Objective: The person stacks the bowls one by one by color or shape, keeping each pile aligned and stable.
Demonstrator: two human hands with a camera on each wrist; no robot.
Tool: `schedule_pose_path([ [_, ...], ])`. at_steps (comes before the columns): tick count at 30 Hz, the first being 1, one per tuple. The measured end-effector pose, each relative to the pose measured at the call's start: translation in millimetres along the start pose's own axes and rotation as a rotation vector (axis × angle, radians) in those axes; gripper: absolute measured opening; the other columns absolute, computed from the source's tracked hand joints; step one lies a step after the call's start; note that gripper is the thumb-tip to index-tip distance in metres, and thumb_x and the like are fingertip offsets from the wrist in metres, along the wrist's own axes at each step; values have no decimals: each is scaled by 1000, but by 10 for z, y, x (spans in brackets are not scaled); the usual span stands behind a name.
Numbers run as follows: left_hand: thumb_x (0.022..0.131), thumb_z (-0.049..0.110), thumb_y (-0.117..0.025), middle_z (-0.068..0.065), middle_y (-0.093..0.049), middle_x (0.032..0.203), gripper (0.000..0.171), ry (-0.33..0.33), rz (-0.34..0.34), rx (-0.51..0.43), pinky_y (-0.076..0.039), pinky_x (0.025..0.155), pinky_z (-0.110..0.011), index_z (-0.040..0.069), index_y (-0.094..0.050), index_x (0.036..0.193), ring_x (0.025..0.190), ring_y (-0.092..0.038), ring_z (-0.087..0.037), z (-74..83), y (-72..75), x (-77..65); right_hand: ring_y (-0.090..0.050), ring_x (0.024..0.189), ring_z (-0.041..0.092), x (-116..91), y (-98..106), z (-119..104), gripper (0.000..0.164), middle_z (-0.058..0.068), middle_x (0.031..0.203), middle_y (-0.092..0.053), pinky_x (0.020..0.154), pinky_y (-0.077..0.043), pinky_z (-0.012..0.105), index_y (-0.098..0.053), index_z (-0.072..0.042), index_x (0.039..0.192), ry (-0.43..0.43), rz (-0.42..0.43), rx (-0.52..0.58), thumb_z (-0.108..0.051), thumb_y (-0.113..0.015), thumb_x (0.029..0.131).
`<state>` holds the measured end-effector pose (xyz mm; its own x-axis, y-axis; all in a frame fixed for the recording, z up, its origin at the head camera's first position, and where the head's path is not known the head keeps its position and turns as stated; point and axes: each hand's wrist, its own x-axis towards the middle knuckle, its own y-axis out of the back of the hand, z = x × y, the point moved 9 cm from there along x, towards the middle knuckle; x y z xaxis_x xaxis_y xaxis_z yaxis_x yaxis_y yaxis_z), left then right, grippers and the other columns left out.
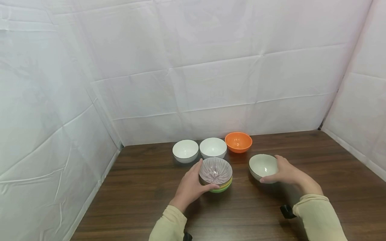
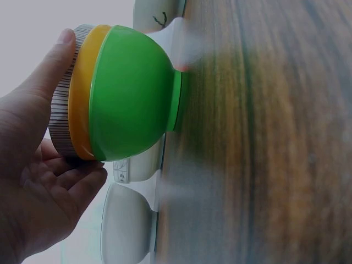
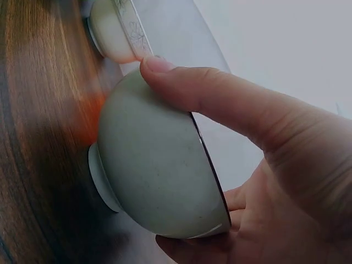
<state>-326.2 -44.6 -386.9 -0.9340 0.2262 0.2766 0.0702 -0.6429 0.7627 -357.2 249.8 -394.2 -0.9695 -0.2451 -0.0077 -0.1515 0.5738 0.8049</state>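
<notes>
My left hand (image 1: 190, 185) grips a stack of bowls by its side, thumb at the near rim and fingers at the far left. On top sits a bowl with dark radiating stripes (image 1: 215, 170); beneath it are a yellow bowl (image 2: 82, 93) and, lowest, a green bowl (image 2: 132, 93). To the right, my right hand (image 1: 291, 174) holds a pale grey-green bowl (image 1: 263, 164) with a dark rim, its thumb on the near outer side. The pale bowl's foot shows in the right wrist view; whether it touches the table I cannot tell.
Behind the stack, a white bowl with a dark rim (image 1: 185, 150), another white bowl (image 1: 213, 147) and an orange bowl (image 1: 238, 142) stand in a row near the back edge. White cloth walls (image 1: 187, 90) enclose the dark wooden table (image 1: 138, 201) at back and sides.
</notes>
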Motion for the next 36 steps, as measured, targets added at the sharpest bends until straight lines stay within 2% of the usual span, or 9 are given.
schedule_pose_path([
  [18,64,59,-78,-15,-42,149,112,-9,7,-26,-42,107,-50,1,-32,147,132,-42,-29,6,4,-7,-53,97,44,10,30,-35,105,41,116,-47,80,-52,57,-28,26,129,6,73,-25,-42,-80,69],
  [29,63,59,-78,-15,-42,149,112,-9,2,-28,-42,107,-50,1,-32,147,132,-41,-29,7,-4,-4,-53,100,43,43,8,-22,109,39,119,-48,82,-52,58,-28,24,131,-4,82,-41,-49,-79,68],
  [36,64,59,-78,-15,-42,149,112,-10,4,-29,-42,107,-49,1,-32,147,132,-41,-29,6,-1,-4,-53,100,43,49,43,-64,108,40,121,-47,83,-51,58,-28,23,132,30,117,-30,-47,-80,68],
])
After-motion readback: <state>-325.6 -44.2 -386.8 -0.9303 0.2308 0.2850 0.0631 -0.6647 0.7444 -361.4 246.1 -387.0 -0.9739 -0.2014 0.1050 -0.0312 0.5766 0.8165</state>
